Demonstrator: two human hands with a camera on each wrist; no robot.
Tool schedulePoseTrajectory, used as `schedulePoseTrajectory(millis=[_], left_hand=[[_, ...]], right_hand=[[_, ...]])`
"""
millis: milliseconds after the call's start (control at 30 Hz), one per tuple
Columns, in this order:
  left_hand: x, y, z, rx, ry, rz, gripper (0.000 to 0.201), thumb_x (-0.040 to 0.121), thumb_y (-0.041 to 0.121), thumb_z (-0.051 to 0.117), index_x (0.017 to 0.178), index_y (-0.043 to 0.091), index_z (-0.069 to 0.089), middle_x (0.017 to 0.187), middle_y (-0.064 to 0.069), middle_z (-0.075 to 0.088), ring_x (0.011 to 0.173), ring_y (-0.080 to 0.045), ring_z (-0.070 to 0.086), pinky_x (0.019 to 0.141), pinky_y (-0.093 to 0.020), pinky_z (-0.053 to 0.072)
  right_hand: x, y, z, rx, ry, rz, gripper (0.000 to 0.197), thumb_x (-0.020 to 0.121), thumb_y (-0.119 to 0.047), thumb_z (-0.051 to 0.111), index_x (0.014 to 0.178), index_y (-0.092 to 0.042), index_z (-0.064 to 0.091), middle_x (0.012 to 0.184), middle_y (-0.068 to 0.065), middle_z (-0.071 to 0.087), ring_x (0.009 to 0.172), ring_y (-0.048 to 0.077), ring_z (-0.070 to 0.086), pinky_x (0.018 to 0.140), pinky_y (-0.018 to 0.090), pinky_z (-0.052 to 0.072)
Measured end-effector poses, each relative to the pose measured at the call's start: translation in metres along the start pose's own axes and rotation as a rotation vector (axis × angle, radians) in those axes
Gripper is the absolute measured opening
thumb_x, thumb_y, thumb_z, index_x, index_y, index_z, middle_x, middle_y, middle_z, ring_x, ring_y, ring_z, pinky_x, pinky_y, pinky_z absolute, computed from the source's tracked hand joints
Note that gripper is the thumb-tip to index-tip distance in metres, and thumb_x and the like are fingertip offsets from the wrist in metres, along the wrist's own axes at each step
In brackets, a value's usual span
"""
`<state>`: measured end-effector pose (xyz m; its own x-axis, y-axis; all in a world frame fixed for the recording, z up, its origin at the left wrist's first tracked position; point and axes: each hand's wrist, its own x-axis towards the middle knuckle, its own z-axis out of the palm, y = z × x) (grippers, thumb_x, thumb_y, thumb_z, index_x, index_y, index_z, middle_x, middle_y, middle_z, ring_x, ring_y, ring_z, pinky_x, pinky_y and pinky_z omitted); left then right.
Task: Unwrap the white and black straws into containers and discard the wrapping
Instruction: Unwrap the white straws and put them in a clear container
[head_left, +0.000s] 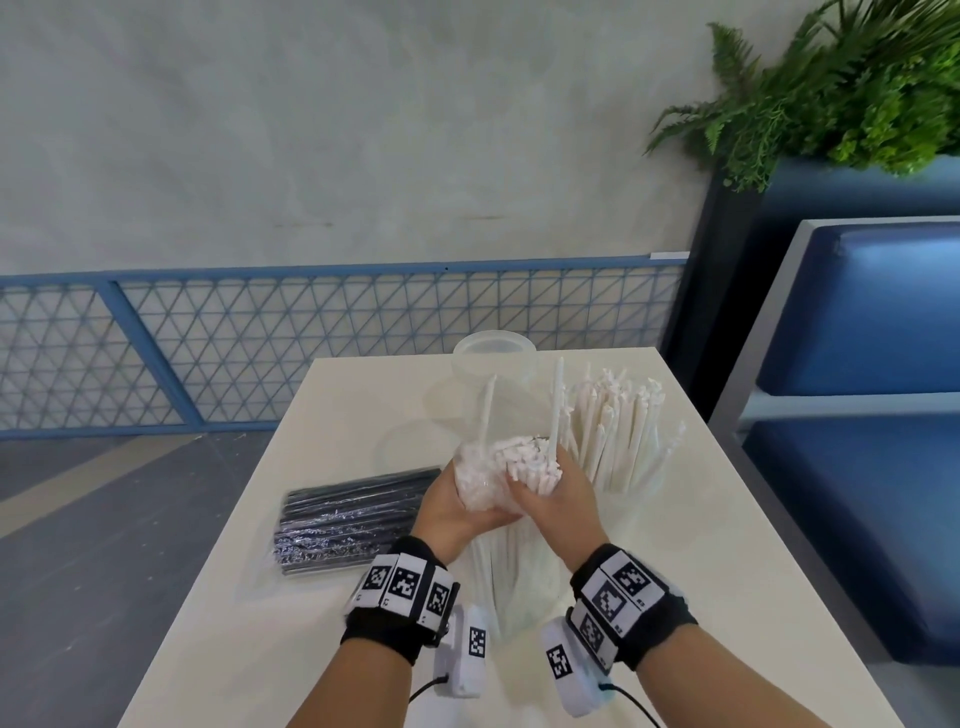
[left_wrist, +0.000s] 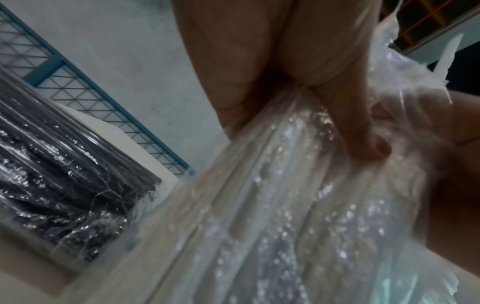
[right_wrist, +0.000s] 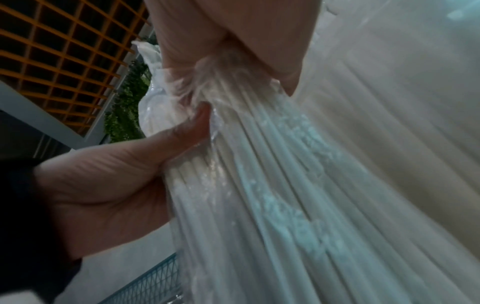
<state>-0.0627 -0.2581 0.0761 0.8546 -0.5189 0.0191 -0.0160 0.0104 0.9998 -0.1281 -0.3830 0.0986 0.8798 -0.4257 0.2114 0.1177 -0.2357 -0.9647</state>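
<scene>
- Black wrist bands with square-coded white tags sit nearest, one on each forearm, above the pale table.
- Left hand cups the bundle from its left, fingers curled into crinkly clear film.
- Right hand clasps the same bundle from the right, thumb and fingers pinching the gathered film.
- White straws, thin smooth tubes in a glossy clear wrap, stand steeply on end between the two hands; the long axis runs from the table near the wrists up and away, cut ends uppermost. Two straws stick up well above the rest.
- Black straws, a flat pack in shiny wrinkled film, lie on the table just left of the left hand, long axis across the table from left to right.
- Clear container behind the right hand holds many upright white straws, fanned out, tops ragged.
- Second clear container, round and frosted, stands at the far table edge; what is in it cannot be told.
</scene>
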Motion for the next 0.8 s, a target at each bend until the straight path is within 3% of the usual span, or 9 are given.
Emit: schedulePoseTrajectory(millis=[133,300,367,467,533,633,800], left_hand=[[-0.001,0.000,-0.001,0.103,0.055,-0.014,0.052,0.060,0.009,0.086,0.103,0.025,0.060,0.101,0.005,0.070,0.097,-0.010,0.066,0.080,-0.019,0.052],[-0.001,0.000,0.002,0.162,0.081,0.001,0.052,0.059,0.011,0.086,0.099,0.029,0.058,0.098,0.008,0.069,0.096,-0.006,0.065,0.077,-0.017,0.049],[0.000,-0.001,0.002,0.171,0.086,0.000,0.050,0.059,0.011,0.086,0.098,0.029,0.059,0.098,0.007,0.070,0.097,-0.009,0.065,0.080,-0.020,0.050],[0.003,-0.005,0.002,0.166,0.103,-0.006,0.051,0.058,0.013,0.087,0.099,0.026,0.061,0.100,0.002,0.070,0.100,-0.016,0.065,0.087,-0.032,0.052],[0.004,-0.004,0.003,0.150,0.115,-0.015,0.050,0.058,0.010,0.087,0.101,0.021,0.062,0.101,-0.002,0.070,0.100,-0.018,0.065,0.090,-0.036,0.052],[0.003,-0.001,0.004,0.125,0.129,-0.013,0.049,0.059,0.007,0.085,0.102,0.015,0.062,0.101,-0.006,0.070,0.099,-0.021,0.066,0.091,-0.040,0.052],[0.004,-0.001,0.011,0.101,0.141,-0.023,0.068,0.044,0.033,0.085,0.106,0.018,0.061,0.104,-0.005,0.069,0.101,-0.021,0.064,0.091,-0.044,0.052]], right_hand=[[0.009,-0.011,-0.004,0.081,0.054,-0.024,0.031,0.080,-0.024,0.071,0.108,-0.029,0.059,0.105,-0.007,0.069,0.100,0.005,0.064,0.091,0.031,0.052],[0.022,-0.034,-0.014,0.117,0.100,-0.069,0.047,0.078,-0.033,0.071,0.117,-0.011,0.058,0.112,0.004,0.068,0.107,0.015,0.063,0.097,0.042,0.049],[0.028,-0.045,-0.019,0.138,0.138,-0.088,0.045,0.078,-0.032,0.072,0.113,-0.008,0.059,0.108,0.008,0.069,0.103,0.018,0.065,0.094,0.045,0.051],[0.032,-0.055,-0.023,0.196,0.216,-0.110,0.053,0.070,-0.043,0.074,0.105,-0.007,0.060,0.101,0.011,0.069,0.097,0.024,0.066,0.089,0.051,0.052],[0.031,-0.056,-0.025,0.206,0.226,-0.110,0.052,0.067,-0.043,0.076,0.101,-0.006,0.061,0.098,0.013,0.069,0.094,0.024,0.067,0.087,0.050,0.053],[0.022,-0.048,-0.026,0.182,0.165,-0.046,0.044,0.068,-0.030,0.081,0.103,-0.010,0.063,0.098,0.007,0.071,0.093,0.018,0.069,0.084,0.043,0.056],[0.007,-0.021,-0.018,0.143,0.142,0.062,0.038,0.068,-0.013,0.080,0.103,-0.014,0.064,0.093,-0.003,0.072,0.090,0.014,0.069,0.077,0.029,0.057]])
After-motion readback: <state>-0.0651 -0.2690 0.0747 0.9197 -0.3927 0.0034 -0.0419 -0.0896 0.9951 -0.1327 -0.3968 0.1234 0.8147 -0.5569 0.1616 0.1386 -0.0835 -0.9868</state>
